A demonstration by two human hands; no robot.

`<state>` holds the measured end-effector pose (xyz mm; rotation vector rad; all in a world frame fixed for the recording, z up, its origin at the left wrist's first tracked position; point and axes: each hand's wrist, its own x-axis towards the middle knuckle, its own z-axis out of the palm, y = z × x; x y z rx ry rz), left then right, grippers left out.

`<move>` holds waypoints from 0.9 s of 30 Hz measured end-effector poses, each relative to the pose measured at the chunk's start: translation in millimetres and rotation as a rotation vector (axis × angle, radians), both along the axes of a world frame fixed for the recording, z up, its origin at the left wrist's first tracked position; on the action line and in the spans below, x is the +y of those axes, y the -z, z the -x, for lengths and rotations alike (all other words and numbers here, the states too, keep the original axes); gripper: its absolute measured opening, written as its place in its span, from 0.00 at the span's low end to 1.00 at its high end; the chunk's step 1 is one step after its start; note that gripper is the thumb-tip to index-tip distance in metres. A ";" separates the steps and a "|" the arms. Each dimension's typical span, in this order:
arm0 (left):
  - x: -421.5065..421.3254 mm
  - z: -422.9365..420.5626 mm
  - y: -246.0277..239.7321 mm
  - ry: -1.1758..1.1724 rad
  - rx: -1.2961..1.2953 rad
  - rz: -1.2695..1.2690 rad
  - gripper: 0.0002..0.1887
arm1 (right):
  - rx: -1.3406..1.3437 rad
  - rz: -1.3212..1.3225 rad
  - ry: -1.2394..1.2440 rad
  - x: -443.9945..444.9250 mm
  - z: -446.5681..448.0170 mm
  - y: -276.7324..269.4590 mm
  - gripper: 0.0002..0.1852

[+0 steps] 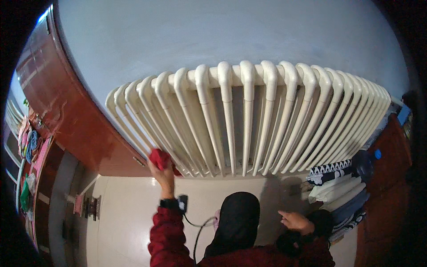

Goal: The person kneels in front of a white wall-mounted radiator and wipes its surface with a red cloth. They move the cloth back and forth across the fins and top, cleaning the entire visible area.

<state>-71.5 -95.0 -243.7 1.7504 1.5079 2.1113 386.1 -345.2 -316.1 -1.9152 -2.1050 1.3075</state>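
Note:
My left hand [163,180] grips a red cloth [160,158]. It presses the cloth against the lower part of the tubes near the left end of a cream-coloured column radiator [247,126]. My right hand [297,223] hangs lower down on the right, apart from the radiator, with its index finger stretched out and nothing visible in it. Between the two arms a black rounded shape [240,217], apparently a clothed knee, covers part of the floor.
A reddish-brown wooden door [90,126] stands at the left. Folded fabrics [343,197] are stacked at the right beside brown wooden furniture [383,200]. A black cable [196,233] runs by my left forearm over the pale floor [126,217]. Far left, a shelf [43,160] holds cloth items.

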 end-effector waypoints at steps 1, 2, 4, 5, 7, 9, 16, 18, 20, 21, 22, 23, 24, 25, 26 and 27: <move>7.2 7.7 -36.1 -0.080 0.028 -0.048 0.26 | 0.003 -0.001 -0.008 -0.9 -0.4 0.4 0.28; 15.9 19.0 -72.9 -0.176 0.241 -0.132 0.28 | 0.005 -0.001 -0.014 -2.1 -1.5 0.9 0.28; 37.2 29.7 -131.8 -0.218 0.353 -0.276 0.28 | 0.049 -0.065 -0.013 -6.5 -5.4 1.2 0.27; 44.5 34.9 -152.0 -0.259 0.429 -0.182 0.28 | 0.072 -0.100 -0.013 -8.6 -7.3 1.7 0.27; 48.0 31.5 -157.2 -0.351 0.339 -0.121 0.27 | 0.062 -0.092 -0.035 -10.2 -9.6 4.4 0.27; 46.6 20.8 -135.1 -0.369 0.324 -0.221 0.26 | 0.031 -0.071 -0.036 -9.0 -10.5 9.0 0.27; 32.5 -23.8 83.9 -0.220 -0.086 0.109 0.22 | 0.040 -0.067 -0.055 -9.5 -23.9 20.5 0.28; 32.5 -19.0 146.6 -0.151 -0.249 0.281 0.22 | 0.083 -0.103 -0.089 -10.4 -27.1 21.6 0.29; 31.5 -9.6 183.7 -0.052 -0.287 0.367 0.25 | 0.083 -0.098 -0.118 -8.4 -26.9 22.9 0.31; 30.3 -2.2 190.6 -0.032 -0.343 0.538 0.26 | 0.077 -0.068 -0.104 -6.4 -25.6 23.3 0.32; 26.9 -1.7 193.1 -0.032 -0.284 0.385 0.25 | 0.058 -0.032 -0.086 -3.9 -23.1 24.0 0.32; 25.8 2.4 186.7 -0.062 -0.316 0.529 0.20 | 0.041 0.002 -0.066 -1.8 -20.1 24.5 0.32; 20.9 6.2 174.9 -0.016 -0.290 0.492 0.19 | 0.034 -0.003 -0.079 0.0 -17.4 24.9 0.32; 16.5 8.5 157.8 0.026 -0.304 0.576 0.17 | 0.026 -0.012 -0.088 1.2 -14.3 25.4 0.32; 9.5 10.9 137.0 0.125 -0.425 0.473 0.17 | 0.017 -0.023 -0.093 2.0 -12.4 25.6 0.32; 4.4 11.6 113.8 0.212 -0.552 0.418 0.17 | 0.022 -0.023 -0.091 1.6 -10.9 25.6 0.32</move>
